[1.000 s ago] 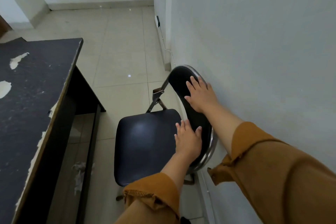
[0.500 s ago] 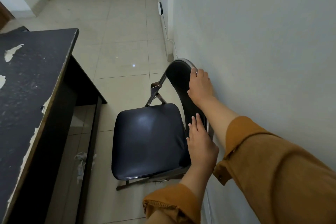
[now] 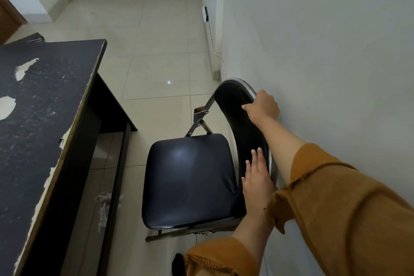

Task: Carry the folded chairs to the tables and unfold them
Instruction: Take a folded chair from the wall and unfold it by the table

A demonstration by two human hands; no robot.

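A black folding chair (image 3: 190, 179) with a chrome frame stands unfolded on the tiled floor, its seat flat and its curved backrest (image 3: 244, 127) close to the wall on the right. My right hand (image 3: 264, 105) grips the top rim of the backrest, fingers curled over the chrome edge. My left hand (image 3: 256, 177) lies with straight fingers against the lower backrest, just beside the seat's rear edge. A worn black table (image 3: 40, 123) stands to the left of the chair.
A white wall (image 3: 324, 51) runs along the right, right behind the backrest. A crumpled scrap of paper (image 3: 105, 204) lies on the floor under the table. Beige tiles (image 3: 156, 63) stretch ahead to the far wall. A white cable duct (image 3: 210, 36) follows the wall's base.
The seat has swung down flat. My right hand went from lying flat on the backrest to gripping its top rim. My left hand slid off the seat edge onto the lower backrest.
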